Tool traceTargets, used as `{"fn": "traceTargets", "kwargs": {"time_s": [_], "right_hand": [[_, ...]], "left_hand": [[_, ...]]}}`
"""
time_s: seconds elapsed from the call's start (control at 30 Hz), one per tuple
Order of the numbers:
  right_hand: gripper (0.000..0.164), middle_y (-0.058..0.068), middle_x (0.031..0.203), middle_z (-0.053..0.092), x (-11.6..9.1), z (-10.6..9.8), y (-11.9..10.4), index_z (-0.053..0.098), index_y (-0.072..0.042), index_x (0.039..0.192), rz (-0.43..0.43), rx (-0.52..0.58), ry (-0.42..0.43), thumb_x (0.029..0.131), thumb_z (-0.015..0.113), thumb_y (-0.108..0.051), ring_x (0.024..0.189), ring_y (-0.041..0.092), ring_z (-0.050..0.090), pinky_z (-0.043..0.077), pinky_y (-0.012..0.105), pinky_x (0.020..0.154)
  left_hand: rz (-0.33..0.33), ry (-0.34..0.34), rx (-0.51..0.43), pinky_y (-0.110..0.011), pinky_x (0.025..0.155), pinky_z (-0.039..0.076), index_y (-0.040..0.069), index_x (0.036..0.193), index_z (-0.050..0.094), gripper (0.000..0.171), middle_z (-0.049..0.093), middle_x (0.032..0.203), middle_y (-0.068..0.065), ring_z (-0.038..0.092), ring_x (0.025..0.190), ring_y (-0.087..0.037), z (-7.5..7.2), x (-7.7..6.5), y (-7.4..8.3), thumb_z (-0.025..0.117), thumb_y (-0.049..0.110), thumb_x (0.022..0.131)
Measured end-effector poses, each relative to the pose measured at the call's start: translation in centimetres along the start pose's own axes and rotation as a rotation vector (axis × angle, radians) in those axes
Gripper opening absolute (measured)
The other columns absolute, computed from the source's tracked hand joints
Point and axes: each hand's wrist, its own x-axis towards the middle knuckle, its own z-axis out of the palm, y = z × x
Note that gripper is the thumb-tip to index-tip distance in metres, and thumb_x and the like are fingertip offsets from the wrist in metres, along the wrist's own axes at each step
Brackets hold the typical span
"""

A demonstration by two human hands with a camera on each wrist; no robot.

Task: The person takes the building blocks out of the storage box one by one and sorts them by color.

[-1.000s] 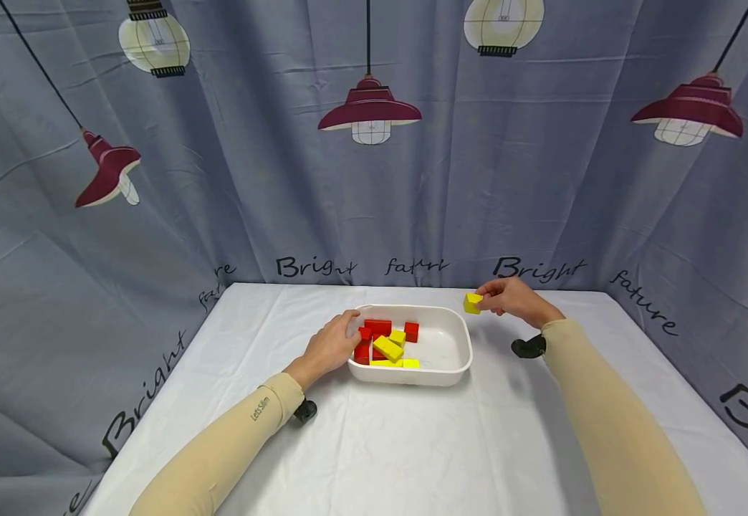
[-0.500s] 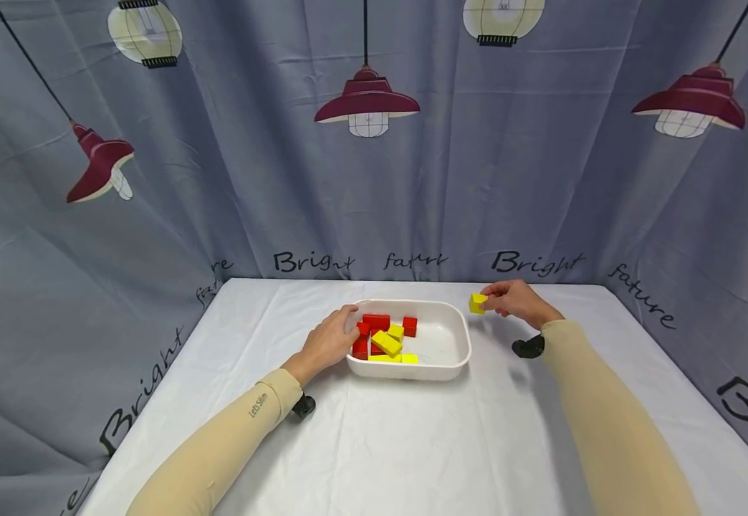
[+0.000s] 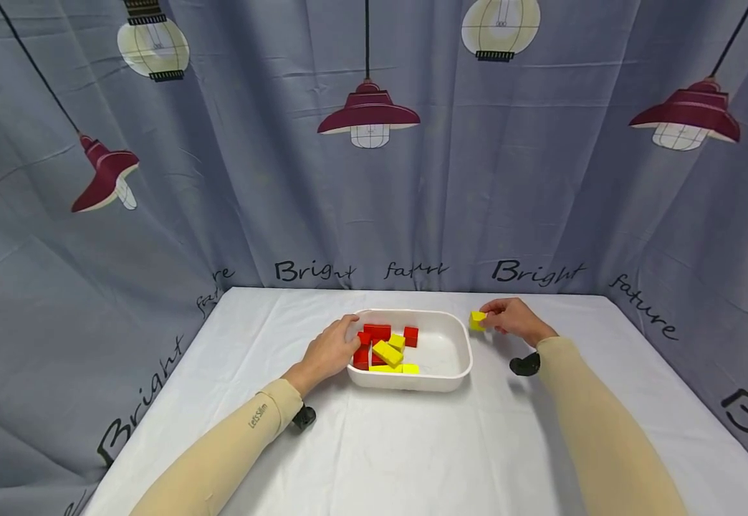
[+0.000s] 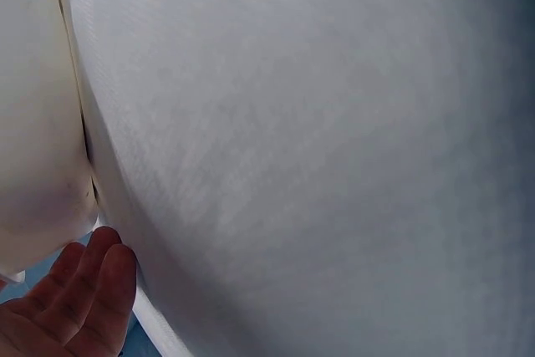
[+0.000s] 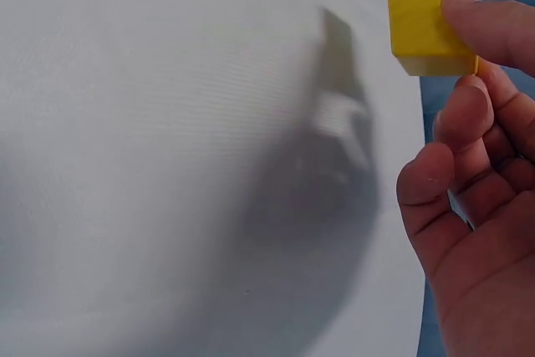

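My left hand (image 3: pixel 331 351) holds the left rim of a white plastic tray (image 3: pixel 441 382), its thumb over the rim. Fingers (image 4: pixel 109 307) of that hand run along the tray's outer wall (image 4: pixel 38 123) in the left wrist view. To the right of the tray, my right hand (image 3: pixel 513 319) pinches a yellow cube (image 3: pixel 477 320) between thumb and fingertips. The cube's (image 5: pixel 426 18) shadow falls apart from it on the cloth, so it hangs above the table. Red blocks (image 3: pixel 377 332) and yellow blocks (image 3: pixel 387 352) lie jumbled in the tray's left half.
A white cloth (image 3: pixel 406 451) covers the table. Behind it hangs a blue-grey curtain (image 3: pixel 438 193) printed with lamps and lettering, close to the table's back edge.
My right hand has brought the yellow cube slightly right and lower, nearer the table. The left hand stays on the tray. The head view shifts a little.
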Motion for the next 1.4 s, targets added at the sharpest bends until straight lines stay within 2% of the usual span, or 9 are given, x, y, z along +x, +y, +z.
{"fn": "traceTargets", "kwargs": {"time_s": [0.27,0.4,0.63,1.03,1.23,1.4], "right_hand": [[0.044,0.010,0.102,0.061,0.0,0.4,0.7,0.062,-0.002,0.127,0.013,-0.074,-0.002,0.088,0.073,-0.020,0.084,0.022,0.054,0.045,0.030,0.072],[0.045,0.010,0.100,0.060,-0.1,0.2,0.9,0.062,-0.003,0.127,0.026,-0.076,0.014,0.087,0.073,-0.019,0.084,0.024,0.055,0.046,0.031,0.073],[0.045,0.010,0.096,0.062,-0.1,0.3,1.2,0.061,-0.003,0.127,0.038,-0.068,0.013,0.087,0.074,-0.018,0.074,0.022,0.054,0.045,0.031,0.069],[0.048,0.014,0.102,0.061,0.4,1.4,1.7,0.059,-0.003,0.130,0.060,-0.066,0.038,0.087,0.075,-0.018,0.072,0.020,0.054,0.046,0.029,0.067],[0.053,0.016,0.106,0.057,0.3,1.6,1.9,0.055,-0.003,0.134,0.071,-0.101,0.035,0.088,0.074,-0.022,0.074,0.020,0.053,0.046,0.028,0.069],[0.059,0.015,0.103,0.056,-0.2,1.5,1.7,0.051,-0.002,0.139,0.068,-0.122,0.031,0.088,0.072,-0.021,0.073,0.020,0.053,0.046,0.029,0.068]], "left_hand": [[-0.012,-0.015,0.001,-0.056,0.108,0.043,0.020,0.149,0.044,0.054,0.053,0.147,-0.008,0.054,0.129,-0.028,-0.1,-0.1,0.2,0.053,0.030,0.097],[-0.004,-0.018,0.007,-0.056,0.108,0.043,0.020,0.150,0.043,0.054,0.052,0.147,-0.008,0.054,0.128,-0.028,-0.3,0.1,0.4,0.053,0.030,0.097],[-0.021,-0.014,0.013,-0.057,0.108,0.043,0.021,0.150,0.042,0.055,0.052,0.148,-0.008,0.054,0.129,-0.028,-0.3,0.3,0.5,0.053,0.030,0.097],[-0.025,-0.010,0.003,-0.057,0.109,0.042,0.021,0.150,0.043,0.055,0.052,0.148,-0.008,0.054,0.130,-0.029,-0.3,0.1,0.1,0.052,0.029,0.096],[-0.034,-0.021,-0.007,-0.057,0.109,0.042,0.021,0.150,0.042,0.055,0.052,0.149,-0.008,0.053,0.131,-0.029,-0.1,0.1,0.0,0.053,0.030,0.097],[-0.006,-0.009,0.013,-0.056,0.107,0.043,0.021,0.150,0.043,0.054,0.054,0.146,-0.008,0.054,0.129,-0.029,-0.1,0.1,0.0,0.051,0.030,0.097]]}}
